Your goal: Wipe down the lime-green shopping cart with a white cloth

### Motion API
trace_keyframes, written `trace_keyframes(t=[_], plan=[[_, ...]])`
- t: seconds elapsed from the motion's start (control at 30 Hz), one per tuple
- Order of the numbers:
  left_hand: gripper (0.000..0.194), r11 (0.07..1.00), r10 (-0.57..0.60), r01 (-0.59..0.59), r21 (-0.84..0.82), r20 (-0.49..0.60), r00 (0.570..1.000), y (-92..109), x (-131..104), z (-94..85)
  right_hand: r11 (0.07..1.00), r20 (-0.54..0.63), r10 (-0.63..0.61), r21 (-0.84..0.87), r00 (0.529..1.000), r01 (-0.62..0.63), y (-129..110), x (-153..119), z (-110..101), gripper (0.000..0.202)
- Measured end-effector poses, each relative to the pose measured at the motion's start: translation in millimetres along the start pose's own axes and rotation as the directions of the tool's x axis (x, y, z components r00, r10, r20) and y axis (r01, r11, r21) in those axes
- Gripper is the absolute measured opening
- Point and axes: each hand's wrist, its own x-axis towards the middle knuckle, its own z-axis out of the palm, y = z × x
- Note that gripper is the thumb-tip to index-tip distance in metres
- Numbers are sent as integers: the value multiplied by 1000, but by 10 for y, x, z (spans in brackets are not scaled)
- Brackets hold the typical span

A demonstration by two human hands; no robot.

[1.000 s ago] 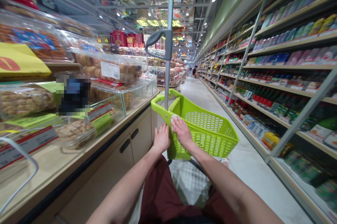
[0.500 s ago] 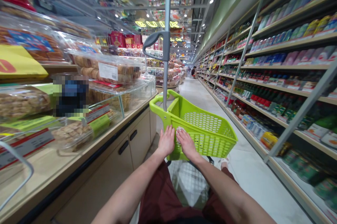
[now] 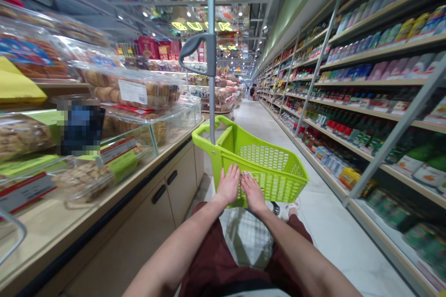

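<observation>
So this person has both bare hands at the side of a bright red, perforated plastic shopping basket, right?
Not red: the head view shows a lime-green perforated plastic shopping basket. The left hand and right hand are indeed at its side.

Open floor [image 3: 334, 241] right of basket [image 3: 232, 156] | counter [image 3: 153, 227] near left | pole [image 3: 212, 102] above | beneath unclear

The basket [image 3: 256, 167] looks smooth plastic (slightly glossy), and the pole [image 3: 212, 97] satiny metal.
</observation>
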Motion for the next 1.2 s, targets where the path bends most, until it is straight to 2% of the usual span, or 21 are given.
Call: trace_keyframes(t=[0.07, 0.13, 0.3, 0.4, 0.5, 0.67, 0.77, 0.83, 0.93, 1.07, 1.13, 1.2], plan=[[63, 1000, -2, 2, -3, 17, 1000, -6, -13, 53, 1000, 49, 5, 2, 999, -6, 8, -116, 26, 39], [64, 1000, -9, 9, -7, 26, 1000, -23, -14, 79, 1000, 41, 10, 16, 999, -11, 11, -125, -13, 42], [67, 999, -37, 37, -11, 1, 999, -31, 51, -21, 999, -205, 29, 51, 978, -19, 35, 228, -274, 50], [68, 999, -47, 47, -5, -25, 999, -6, 91, -98, 998, -277, 50, 54, 960, -37, 93, 393, -340, 50], [67, 999, -38, 38, 4, -32, 999, 15, 94, -106, 999, -243, 31, 46, 969, -20, 142, 347, -259, 48], [62, 999, -26, 26, 31, 6, 1000, 29, 47, -11, 999, -99, 53, 20, 994, -51, 115, 28, -74, 41], [62, 999, -26, 24, 46, 39, 999, 61, 31, 39, 996, 8, 88, 14, 996, -88, 83, -117, -62, 41], [63, 998, -18, 15, 53, 53, 998, 103, 38, 57, 996, 36, 91, 21, 995, -92, 84, -154, -103, 43], [63, 998, 4, -7, 57, 49, 999, 187, 77, 56, 996, -67, 81, 48, 994, -78, 137, -105, -232, 48], [62, 997, 46, -46, 58, 5, 999, 309, 165, 30, 993, -252, 116, 65, 961, -102, 284, 49, -419, 51], [60, 996, 65, -65, 59, -2, 998, 370, 210, 26, 990, -254, 142, 54, 957, -132, 356, 71, -446, 51], [58, 995, 83, -83, 57, -3, 997, 431, 241, 38, 988, -203, 155, 38, 967, -150, 400, 23, -405, 50]])
